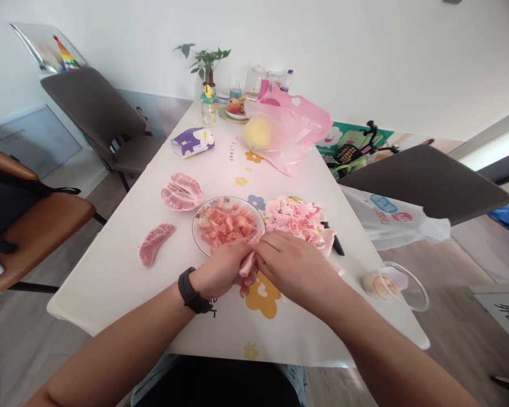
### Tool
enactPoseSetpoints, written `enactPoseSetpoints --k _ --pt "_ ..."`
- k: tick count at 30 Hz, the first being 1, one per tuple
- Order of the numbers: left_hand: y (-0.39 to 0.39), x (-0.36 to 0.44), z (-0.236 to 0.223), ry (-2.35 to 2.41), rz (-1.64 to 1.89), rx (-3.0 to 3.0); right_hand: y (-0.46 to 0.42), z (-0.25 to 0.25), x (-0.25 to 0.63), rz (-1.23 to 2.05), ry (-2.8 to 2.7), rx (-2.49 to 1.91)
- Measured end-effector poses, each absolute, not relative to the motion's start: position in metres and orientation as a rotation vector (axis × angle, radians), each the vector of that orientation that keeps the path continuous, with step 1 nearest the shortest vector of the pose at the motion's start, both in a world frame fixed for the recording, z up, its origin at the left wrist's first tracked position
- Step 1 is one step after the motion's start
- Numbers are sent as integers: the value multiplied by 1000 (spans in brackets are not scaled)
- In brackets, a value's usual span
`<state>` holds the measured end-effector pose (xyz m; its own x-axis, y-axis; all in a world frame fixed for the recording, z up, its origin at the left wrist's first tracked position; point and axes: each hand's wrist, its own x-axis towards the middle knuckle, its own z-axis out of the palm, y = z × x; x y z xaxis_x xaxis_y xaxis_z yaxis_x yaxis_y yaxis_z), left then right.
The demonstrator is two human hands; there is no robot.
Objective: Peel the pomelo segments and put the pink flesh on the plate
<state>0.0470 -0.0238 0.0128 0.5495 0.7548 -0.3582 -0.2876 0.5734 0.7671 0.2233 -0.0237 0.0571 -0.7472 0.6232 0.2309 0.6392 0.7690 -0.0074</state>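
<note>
Left hand (219,271) touching right hand (296,267)

A plate (203,226) blocks the left hand (218,271); heaped pomelo peel (294,217) blocks the right hand (294,265).

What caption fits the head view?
Left hand and right hand pinch a pink pomelo segment beside a round white plate of chopped pink pulp.

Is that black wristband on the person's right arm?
No, the black wristband sits just behind the left hand, and the right hand has bare skin at its wrist.
</note>
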Motion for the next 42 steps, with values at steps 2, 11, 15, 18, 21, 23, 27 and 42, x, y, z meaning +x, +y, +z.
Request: enactPoseSetpoints --k 2,11,15,18,21,23,27,42 --pt "-24 47 14 733 691 730 -22 56 220 -36 -2689 -1062" --pt "-24 47 10 680 749 723 -19 53 215 278 -2406 -1178" --pt "-24 46 7 680 717 754 -20 56 219 289 -2446 -1151" --pt "-24 45 6 683 706 755 -21 58 221 250 -2466 -1117" --pt "-24 45 7 647 686 726 -22 59 222 281 -2438 -1094" --pt "-23 45 9 609 670 692 -23 57 222 306 -2394 -1106" --pt "-21 43 15 563 656 633 -24 50 224 294 -2211 -1180" --pt "-22 47 13 555 730 651 -32 54 221 785 -1954 -1474"
